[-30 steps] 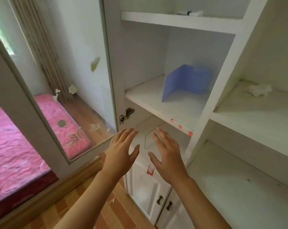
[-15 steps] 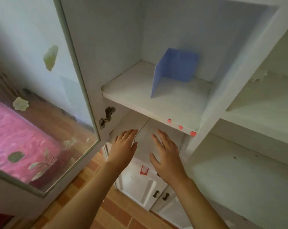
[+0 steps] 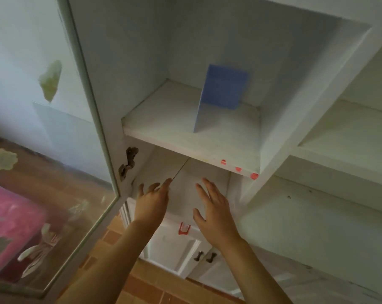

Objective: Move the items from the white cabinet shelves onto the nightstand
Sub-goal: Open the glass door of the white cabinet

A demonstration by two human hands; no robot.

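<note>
The white cabinet point(image 3: 312, 119) filled most of the view, its glass door point(image 3: 54, 172) swung open to the left and several shelves bare of anything worth lifting. On the upper shelf point(image 3: 174, 119) stood the one item in sight, a blue folder point(image 3: 223, 91), propped open like a tent with one leaf facing out and the other running toward the shelf's front edge. It sat toward the back right of that compartment, apart from the side walls as far as could be told.

Below that shelf, both hands were raised side by side in front of the lower compartment. The left hand point(image 3: 151, 202) had its fingers straight and slightly fanned, holding nothing. The right hand point(image 3: 214, 209) was likewise flat and spread, thumb out, palm toward the cabinet, also holding nothing. Neither touched the folder.

The folder looked thin, light and somewhat floppy, probably card or plastic sheet. It would likely slide easily on the painted shelf and sag or fold shut if lifted by one leaf. The best hold seemed to be at the spine where the two leaves meet, pinched near the top, or both leaves pressed together first.

The nightstand was not in view.
</note>
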